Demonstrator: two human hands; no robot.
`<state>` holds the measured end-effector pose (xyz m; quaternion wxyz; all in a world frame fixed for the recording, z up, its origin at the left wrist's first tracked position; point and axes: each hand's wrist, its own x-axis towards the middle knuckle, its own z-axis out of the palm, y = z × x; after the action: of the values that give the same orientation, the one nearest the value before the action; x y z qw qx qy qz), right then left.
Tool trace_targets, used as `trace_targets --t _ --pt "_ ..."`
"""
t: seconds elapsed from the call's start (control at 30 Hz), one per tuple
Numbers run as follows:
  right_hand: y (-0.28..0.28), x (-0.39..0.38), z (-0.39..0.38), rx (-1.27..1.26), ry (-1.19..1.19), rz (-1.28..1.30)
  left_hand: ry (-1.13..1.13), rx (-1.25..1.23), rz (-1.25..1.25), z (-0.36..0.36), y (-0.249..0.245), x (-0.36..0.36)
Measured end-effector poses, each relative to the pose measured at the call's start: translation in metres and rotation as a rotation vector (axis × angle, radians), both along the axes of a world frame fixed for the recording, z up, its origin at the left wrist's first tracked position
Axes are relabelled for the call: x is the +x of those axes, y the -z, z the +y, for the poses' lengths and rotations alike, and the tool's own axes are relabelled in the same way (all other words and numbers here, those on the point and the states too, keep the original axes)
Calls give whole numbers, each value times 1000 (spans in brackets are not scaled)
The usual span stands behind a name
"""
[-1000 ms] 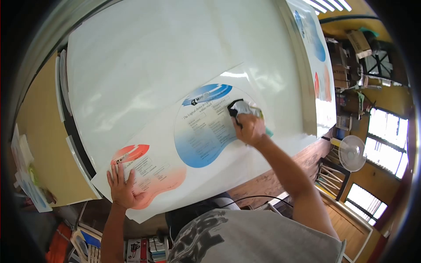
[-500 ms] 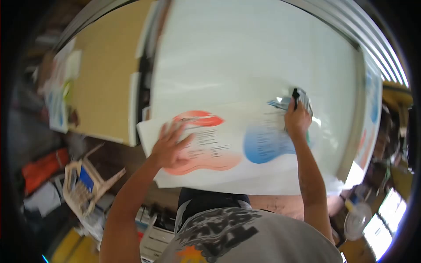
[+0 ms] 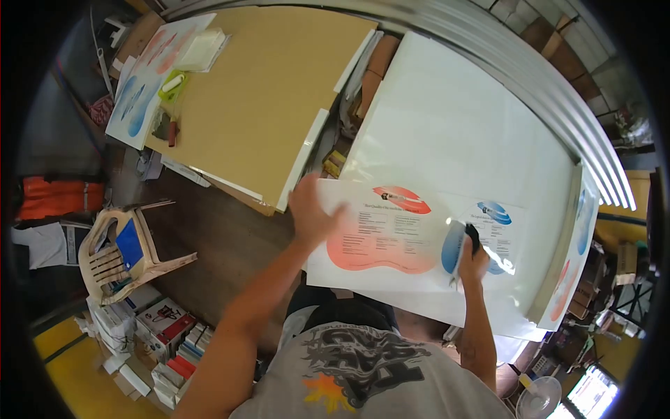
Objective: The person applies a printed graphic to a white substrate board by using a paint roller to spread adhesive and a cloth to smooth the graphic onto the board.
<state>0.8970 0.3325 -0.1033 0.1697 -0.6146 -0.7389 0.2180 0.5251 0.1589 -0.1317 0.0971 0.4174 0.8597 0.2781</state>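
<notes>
A white printed sheet (image 3: pixel 419 272), with a red design on its left and a blue one on its right, lies along the near edge of the white table. At its upper left corner is my left hand (image 3: pixel 312 215), blurred, thumb apart from the fingers, with nothing visible in it. My right hand (image 3: pixel 474 264) is closed around a black-handled tool (image 3: pixel 474 239) over the blue design. Something clear and shiny spreads beside this tool and hides part of the print; its exact kind cannot be made out.
A brown board-topped table (image 3: pixel 258 91) stands to the left, bearing printed sheets, a lime-green tray (image 3: pixel 174 85) and a red-handled tool (image 3: pixel 172 133). A gap with rolled material separates it from the white table (image 3: pixel 453 126). A plastic chair (image 3: pixel 129 251) stands on the floor at left.
My view has turned, showing more of the left side. My left hand has come off the red design to the sheet's left corner. My right hand has moved nearer my body with the tool.
</notes>
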Motion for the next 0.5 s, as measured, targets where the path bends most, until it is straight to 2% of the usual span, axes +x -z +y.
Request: trace_targets --t 0.07,0.1,0.17,0.27,0.3,0.33,0.4,0.47,0.5 --pt "-29 16 -35 -166 198 -50 -547 222 -478 1 61 -37" --pt "-33 27 -54 -168 249 -54 -541 241 -481 2 65 -50" --pt "-31 46 -94 -122 309 -38 -333 204 -1234 10 62 -77" --pt "-14 78 -156 105 347 -68 -323 98 -1257 19 50 -82" --pt "-10 86 -174 211 343 -75 -253 82 -1297 18 53 -89" --pt "-20 93 -189 -97 475 -153 -236 84 -1239 22 35 -85" --pt "-29 100 -221 -81 510 -163 -232 62 -1048 30 65 -90" --pt "-30 109 -253 -43 611 -174 -226 92 -1015 32 67 -92" --pt "-11 127 -269 -29 626 -142 -226 128 -1013 33 65 -91"
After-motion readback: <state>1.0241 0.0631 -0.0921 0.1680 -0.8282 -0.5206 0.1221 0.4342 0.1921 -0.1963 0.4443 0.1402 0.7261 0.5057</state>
